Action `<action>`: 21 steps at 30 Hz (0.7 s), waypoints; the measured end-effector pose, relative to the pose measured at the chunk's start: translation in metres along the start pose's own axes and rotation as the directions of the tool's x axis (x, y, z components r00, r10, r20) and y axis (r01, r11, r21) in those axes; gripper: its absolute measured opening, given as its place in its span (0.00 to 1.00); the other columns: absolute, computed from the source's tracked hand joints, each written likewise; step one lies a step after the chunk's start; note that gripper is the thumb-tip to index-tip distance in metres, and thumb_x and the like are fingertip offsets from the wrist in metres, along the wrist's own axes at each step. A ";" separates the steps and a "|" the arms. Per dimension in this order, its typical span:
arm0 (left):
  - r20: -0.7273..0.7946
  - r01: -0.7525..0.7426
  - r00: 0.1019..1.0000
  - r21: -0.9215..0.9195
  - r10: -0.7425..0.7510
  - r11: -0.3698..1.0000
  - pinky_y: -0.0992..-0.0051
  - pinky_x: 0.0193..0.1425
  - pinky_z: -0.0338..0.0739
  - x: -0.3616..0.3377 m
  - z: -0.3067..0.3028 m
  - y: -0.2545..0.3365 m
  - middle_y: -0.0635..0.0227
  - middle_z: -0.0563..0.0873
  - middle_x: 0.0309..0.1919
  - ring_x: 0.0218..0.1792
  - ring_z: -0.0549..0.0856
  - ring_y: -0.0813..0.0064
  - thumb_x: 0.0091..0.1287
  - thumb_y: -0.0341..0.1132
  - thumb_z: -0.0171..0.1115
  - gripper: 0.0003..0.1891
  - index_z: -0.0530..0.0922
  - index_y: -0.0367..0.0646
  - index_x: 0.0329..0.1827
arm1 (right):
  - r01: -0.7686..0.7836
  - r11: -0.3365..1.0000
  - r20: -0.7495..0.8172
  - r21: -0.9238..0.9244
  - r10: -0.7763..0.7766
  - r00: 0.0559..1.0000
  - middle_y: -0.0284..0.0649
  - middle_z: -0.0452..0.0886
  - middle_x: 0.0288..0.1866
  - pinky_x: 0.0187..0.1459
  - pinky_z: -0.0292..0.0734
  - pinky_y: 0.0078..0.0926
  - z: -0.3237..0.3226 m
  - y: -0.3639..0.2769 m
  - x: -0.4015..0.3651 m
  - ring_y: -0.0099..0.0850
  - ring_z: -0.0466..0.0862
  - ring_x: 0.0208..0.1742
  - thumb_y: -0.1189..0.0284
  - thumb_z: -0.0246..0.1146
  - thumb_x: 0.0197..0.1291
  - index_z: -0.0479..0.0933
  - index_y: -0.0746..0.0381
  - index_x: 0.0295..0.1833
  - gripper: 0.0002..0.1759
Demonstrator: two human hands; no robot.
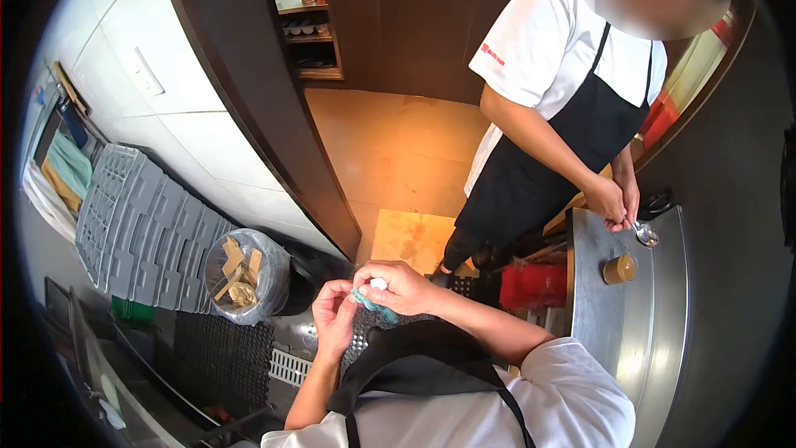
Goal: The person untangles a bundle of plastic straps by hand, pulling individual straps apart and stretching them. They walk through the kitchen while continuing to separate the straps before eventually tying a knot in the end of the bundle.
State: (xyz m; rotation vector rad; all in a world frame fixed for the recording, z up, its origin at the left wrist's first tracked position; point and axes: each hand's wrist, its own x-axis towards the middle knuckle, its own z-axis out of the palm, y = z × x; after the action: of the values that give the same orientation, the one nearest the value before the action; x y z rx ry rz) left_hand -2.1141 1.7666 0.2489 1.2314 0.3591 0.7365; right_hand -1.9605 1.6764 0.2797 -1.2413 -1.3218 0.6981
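In front of my black apron (423,357), both my hands are raised close together. Between the fingers is a small crumpled teal cloth-like piece (375,305); its exact kind cannot be made out. My left hand (333,315) pinches its left end between thumb and fingers. Curled around the rest of it is my right hand (402,289), which also has a small white bit (379,284) showing at the fingers. Part of the teal piece hangs below the right hand.
Ahead on the right, a co-worker (572,99) holds a metal spoon (645,235) over a steel counter (609,315) with a tan jar (618,270). To my left stand a lined bin (278,270) with cardboard scraps and stacked grey crates (149,232). A dark door frame (249,91) rises between.
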 end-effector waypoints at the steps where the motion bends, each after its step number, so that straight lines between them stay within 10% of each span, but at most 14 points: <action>1: 0.000 0.002 1.000 -0.005 -0.002 1.000 0.83 0.42 0.75 -0.001 0.000 -0.001 0.72 0.82 0.33 0.34 0.79 0.85 0.69 0.30 0.62 0.06 0.76 0.38 0.44 | -0.018 1.000 -0.001 0.021 0.019 1.000 0.38 0.80 0.35 0.39 0.75 0.27 0.002 0.003 -0.002 0.30 0.82 0.36 0.73 0.61 0.66 0.76 0.62 0.43 0.05; 12: -0.139 0.039 0.990 0.216 -0.008 0.976 0.85 0.36 0.70 0.006 0.001 -0.006 0.76 0.79 0.31 0.31 0.75 0.89 0.68 0.26 0.58 0.01 0.75 0.38 0.39 | -0.223 0.972 -0.088 -0.071 0.217 0.972 0.41 0.85 0.42 0.47 0.80 0.27 0.009 0.008 -0.007 0.31 0.86 0.45 0.69 0.67 0.62 0.78 0.63 0.50 0.14; 21: -0.054 0.062 0.998 0.476 -0.041 0.878 0.83 0.36 0.69 0.004 0.008 -0.010 0.75 0.77 0.29 0.32 0.73 0.88 0.66 0.26 0.51 0.02 0.73 0.39 0.37 | 0.060 0.838 -0.035 -0.542 -0.093 0.995 0.45 0.82 0.43 0.40 0.82 0.35 0.003 0.004 -0.017 0.42 0.85 0.43 0.75 0.68 0.53 0.78 0.62 0.53 0.19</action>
State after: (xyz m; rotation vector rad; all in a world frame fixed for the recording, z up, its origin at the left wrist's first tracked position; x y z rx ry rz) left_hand -2.1030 1.7618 0.2423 1.6664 0.6338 0.6463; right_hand -1.9652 1.6626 0.2704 -1.6310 -1.5688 0.2199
